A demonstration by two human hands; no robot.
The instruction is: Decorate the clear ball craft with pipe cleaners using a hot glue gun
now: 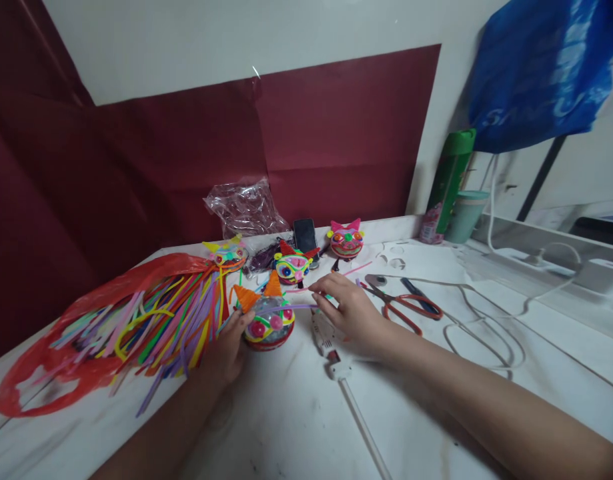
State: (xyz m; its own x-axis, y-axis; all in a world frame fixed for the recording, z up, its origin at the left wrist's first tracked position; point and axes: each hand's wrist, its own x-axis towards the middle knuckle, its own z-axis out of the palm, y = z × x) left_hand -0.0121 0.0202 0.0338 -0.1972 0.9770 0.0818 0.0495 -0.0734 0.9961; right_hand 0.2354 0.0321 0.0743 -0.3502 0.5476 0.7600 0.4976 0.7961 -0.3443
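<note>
Orange-eared toy head [269, 328] is sitting on the table [296, 427], the left hand [231, 343] holding its side, fingers bent. The right hand [350, 312] is half-curling by a purple strip [291, 307], grip unclear, partly covering a glue gun [324, 335].

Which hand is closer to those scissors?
Right. The right hand is just to the left of the scissors; the left hand is much farther off, touching the orange-eared figure.

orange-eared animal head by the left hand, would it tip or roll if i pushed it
The orange-eared animal head may rock or roll a little, since its body looks rounded; its underside is hidden. The upright orange ears would probably bend or catch first, as they jut well above it. Its glossy pink eyes might feel slick under a fingertip.
</note>
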